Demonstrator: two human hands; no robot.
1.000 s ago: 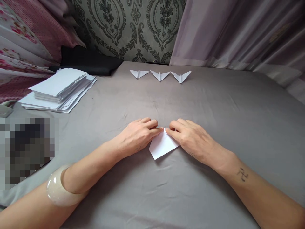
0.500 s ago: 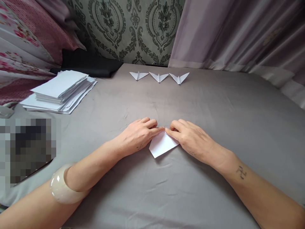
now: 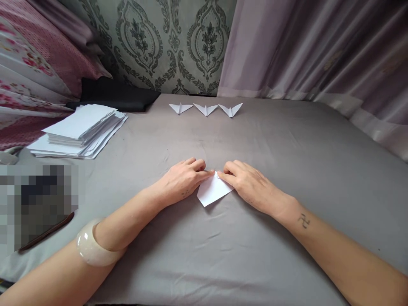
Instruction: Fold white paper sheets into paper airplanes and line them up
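Observation:
A small folded sheet of white paper lies on the grey cloth between my hands, its pointed end away from me. My left hand grips its left edge near the tip, thumb on the paper and fingers curled. On the other side my right hand pinches the right edge, with its thumb close to the left thumb at the tip. The fingers partly hide the paper's upper edges.
Three folded white paper planes stand in a row toward the back. At the left is a stack of white paper, with a black cloth behind it. A blurred-out flat object lies nearer, by my left forearm.
The view has shifted slightly, so the planes and stack appear a little lower. Both hands keep hold of the folded paper at its tip, with hardly any movement of the fingers.

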